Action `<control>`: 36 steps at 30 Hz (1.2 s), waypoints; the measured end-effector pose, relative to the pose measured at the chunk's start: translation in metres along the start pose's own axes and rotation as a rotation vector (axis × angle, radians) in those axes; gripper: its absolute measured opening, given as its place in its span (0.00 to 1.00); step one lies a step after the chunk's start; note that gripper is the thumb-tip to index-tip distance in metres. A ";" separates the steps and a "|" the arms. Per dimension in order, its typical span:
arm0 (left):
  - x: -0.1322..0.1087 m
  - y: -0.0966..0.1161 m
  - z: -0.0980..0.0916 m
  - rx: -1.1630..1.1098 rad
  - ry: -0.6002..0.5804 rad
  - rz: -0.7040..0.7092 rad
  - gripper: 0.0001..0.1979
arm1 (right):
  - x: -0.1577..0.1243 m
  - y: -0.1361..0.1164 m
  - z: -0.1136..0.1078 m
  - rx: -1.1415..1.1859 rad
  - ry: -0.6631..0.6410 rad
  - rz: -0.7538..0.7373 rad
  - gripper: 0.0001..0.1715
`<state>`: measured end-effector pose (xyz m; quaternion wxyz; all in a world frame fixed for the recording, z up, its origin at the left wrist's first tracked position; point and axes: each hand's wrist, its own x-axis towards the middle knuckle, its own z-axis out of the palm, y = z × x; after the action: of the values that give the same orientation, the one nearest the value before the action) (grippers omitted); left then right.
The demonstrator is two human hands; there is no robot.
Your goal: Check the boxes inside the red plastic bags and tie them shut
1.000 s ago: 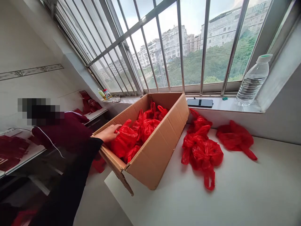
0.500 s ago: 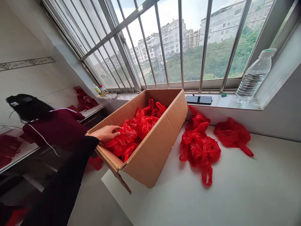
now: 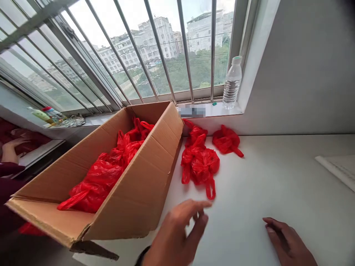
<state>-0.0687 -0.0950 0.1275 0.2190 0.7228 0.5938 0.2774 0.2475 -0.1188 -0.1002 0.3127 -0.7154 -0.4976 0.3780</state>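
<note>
My left hand [image 3: 180, 231] hovers over the white table in front of the cardboard box, its fingers apart and nothing in them. Just beyond its fingertips lies a bunch of red plastic bags [image 3: 205, 166], one handle loop pointing toward me. My right hand [image 3: 290, 242] is low at the right above the table, thumb and fingers slightly parted, holding nothing that I can see. The open cardboard box [image 3: 138, 188] stands at the left with several knotted red plastic bags [image 3: 100, 181] inside. Another red plastic bag [image 3: 226, 139] lies near the wall.
A water bottle [image 3: 232, 83] stands on the windowsill, with a blurred flat object [image 3: 192, 111] left of it. Small bottles [image 3: 50, 114] sit farther left. A white sheet-like object [image 3: 337, 166] lies at the table's right. Another person's hand [image 3: 13, 146] shows at far left.
My left hand has left the bags in the box and moved right over the table. My right hand has come into view. The camera has turned right.
</note>
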 end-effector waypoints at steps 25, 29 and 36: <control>-0.024 -0.049 0.135 -0.023 -0.114 -0.015 0.16 | 0.001 -0.042 -0.004 0.043 -0.013 -0.164 0.18; -0.041 -0.052 0.128 -0.138 -0.006 -0.092 0.18 | 0.014 -0.098 -0.007 0.008 -0.024 -0.355 0.15; -0.028 -0.054 0.128 -0.034 0.233 -0.216 0.20 | 0.057 -0.168 0.034 -0.282 -0.249 -0.752 0.24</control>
<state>-0.0275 -0.1102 -0.0074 0.1894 0.6139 0.6845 0.3446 0.1508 -0.0102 0.0075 0.2655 -0.4684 -0.8049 0.2495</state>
